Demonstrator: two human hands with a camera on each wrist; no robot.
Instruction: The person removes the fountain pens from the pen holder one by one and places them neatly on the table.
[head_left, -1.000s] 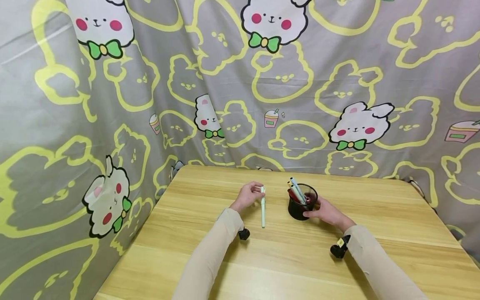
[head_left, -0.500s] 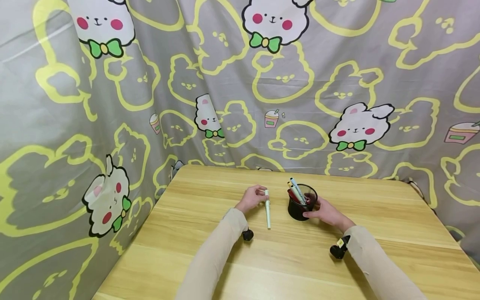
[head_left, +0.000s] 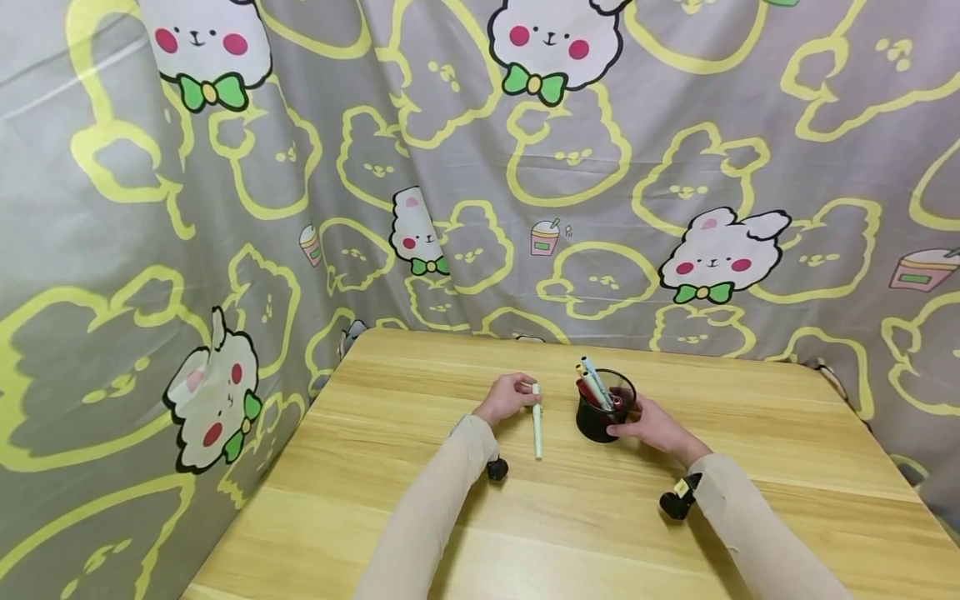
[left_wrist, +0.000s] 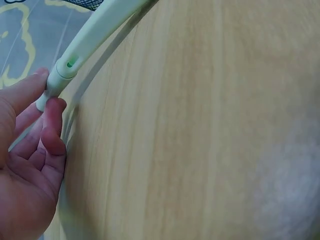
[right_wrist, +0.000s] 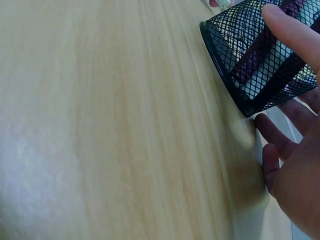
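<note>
My left hand pinches a pale green pen by its far end, between thumb and fingertips. In the left wrist view the pen slants up and away from the fingers, close over the wood, with a small slot near the pinched end. To its right, a black mesh pen holder stands upright on the table. My right hand grips its right side, thumb on the near wall and fingers reaching round behind. Several pens lean inside it, light blue, pale green, yellow and dark red.
The light wooden table runs back to a grey curtain printed with yellow outlines and white rabbits. A black wrist camera hangs under the left sleeve, and another black camera is under the right.
My left hand has shifted a little to the right and nearer to me, carrying the pen along. My right hand and the pen holder stay where they were.
</note>
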